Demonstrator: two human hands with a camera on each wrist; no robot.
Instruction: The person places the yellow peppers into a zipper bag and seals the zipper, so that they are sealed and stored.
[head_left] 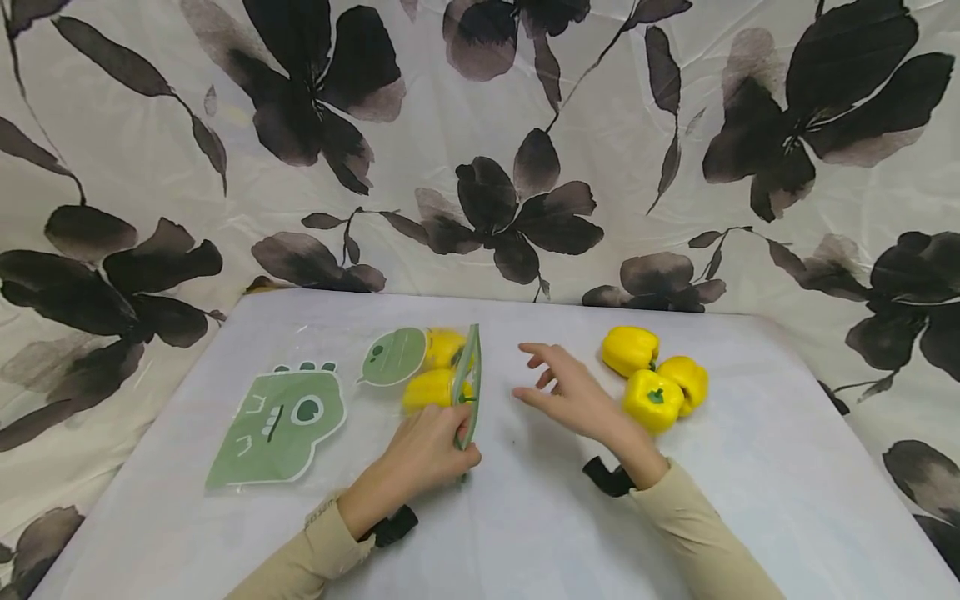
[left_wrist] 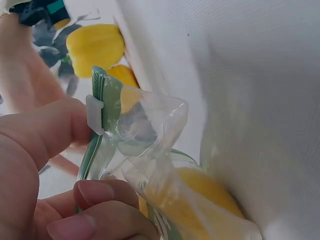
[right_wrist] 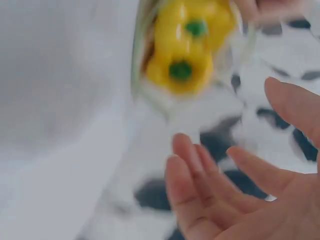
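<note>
My left hand [head_left: 431,446] grips the green zip edge of a clear zip bag [head_left: 337,450] near its slider [left_wrist: 94,115]. The bag lies on the table with its mouth toward the right, printed with a green cartoon dinosaur [head_left: 288,425]. Two yellow bell peppers [head_left: 427,390] sit inside by the mouth, their green stems showing in the right wrist view. My right hand [head_left: 573,396] is held over the table between the bag and the loose peppers, fingers spread and nothing in it. Three more yellow bell peppers [head_left: 630,350] stand grouped to its right.
A white-covered table [head_left: 540,533] bears everything. Behind it hangs a pale cloth [head_left: 420,125] with dark flower prints. A black band [head_left: 607,477] is worn at the right wrist, another [head_left: 393,527] at the left.
</note>
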